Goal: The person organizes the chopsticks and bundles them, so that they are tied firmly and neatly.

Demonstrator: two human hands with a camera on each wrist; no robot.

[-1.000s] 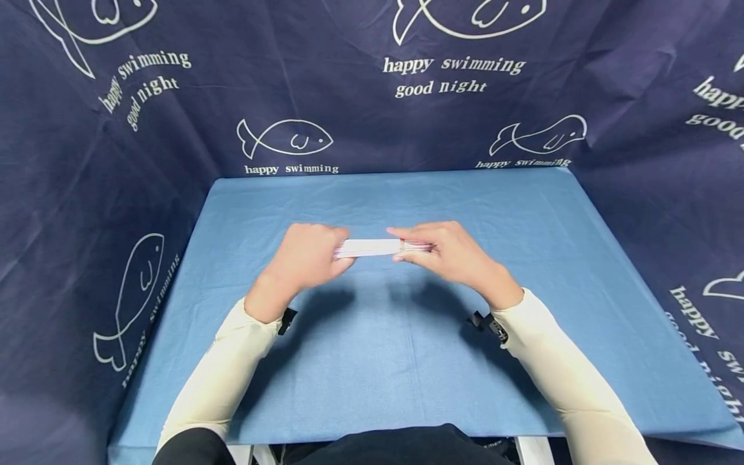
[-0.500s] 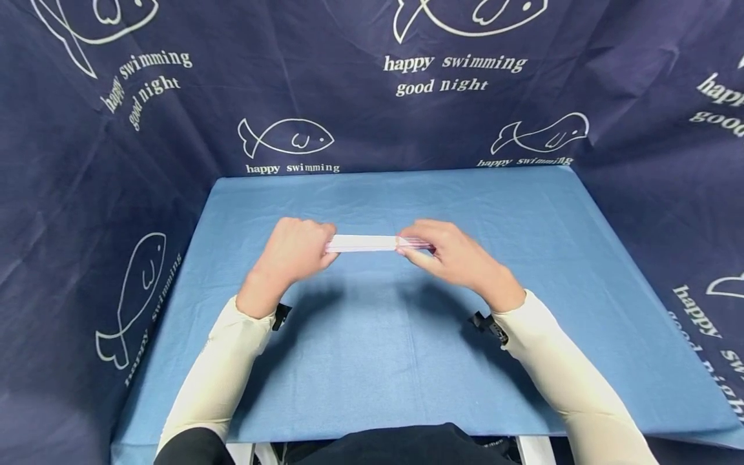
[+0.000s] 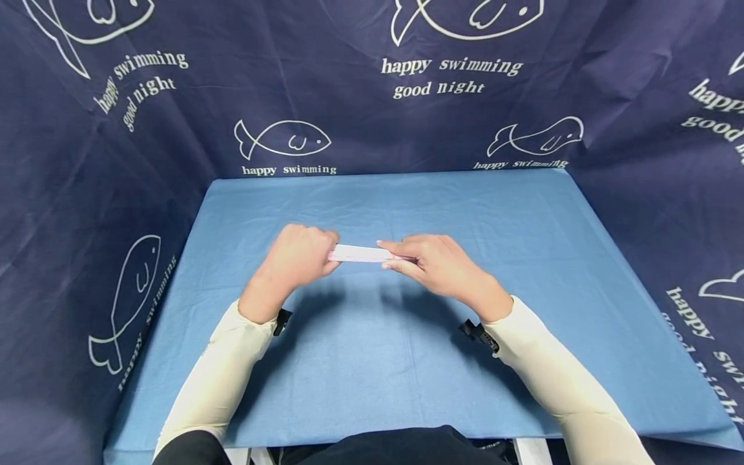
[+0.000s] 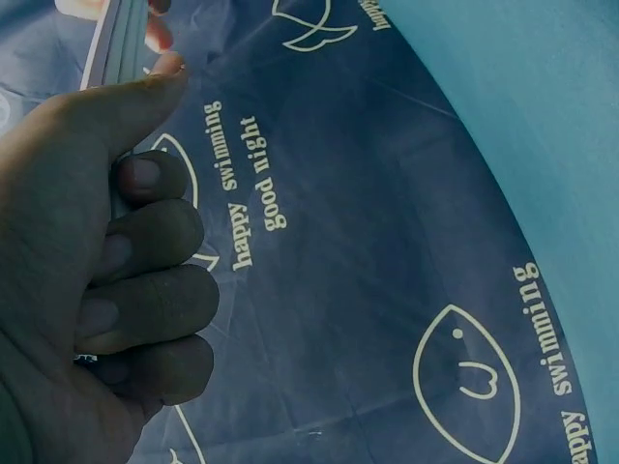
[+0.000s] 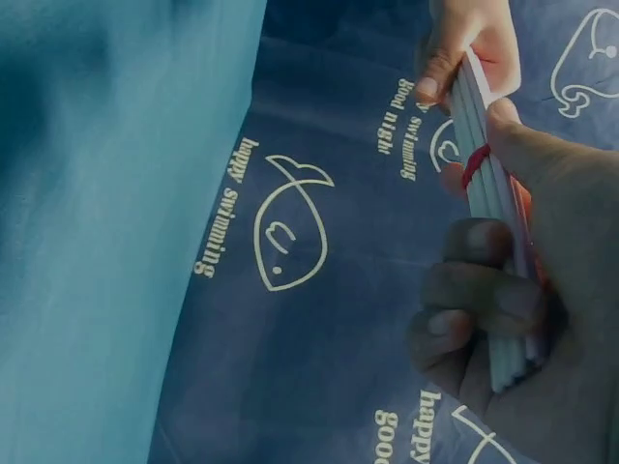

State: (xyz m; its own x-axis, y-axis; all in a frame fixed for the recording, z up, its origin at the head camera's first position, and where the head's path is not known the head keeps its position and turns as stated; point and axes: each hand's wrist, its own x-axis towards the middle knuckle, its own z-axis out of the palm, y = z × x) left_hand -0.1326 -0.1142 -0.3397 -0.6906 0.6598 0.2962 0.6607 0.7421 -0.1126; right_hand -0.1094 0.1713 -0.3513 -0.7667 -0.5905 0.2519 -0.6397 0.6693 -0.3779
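A bundle of slim white sticks (image 3: pixel 359 254) is held level above the table between both hands. My left hand (image 3: pixel 298 255) grips its left end, fingers curled round it and thumb laid along it in the left wrist view. My right hand (image 3: pixel 438 263) holds the right part, thumb on one side and fingers wrapped round the other. A red band (image 5: pixel 475 164), which looks like a rubber band, circles the bundle near the right thumb tip. The sticks' lower ends (image 5: pixel 511 372) show beneath the right fingers. The bundle's left end is hidden in the left fist.
A blue cloth (image 3: pixel 372 374) covers the table under the hands. Dark blue curtains (image 3: pixel 360 97) with white fish drawings and lettering stand round the back and sides. A dark wrist camera (image 3: pixel 479 336) sits under the right wrist, over the table.
The left hand has moved left, toward the bundle's end. Then the right hand has moved left and a little nearer the body, with its thumb and index finger further along the sticks.
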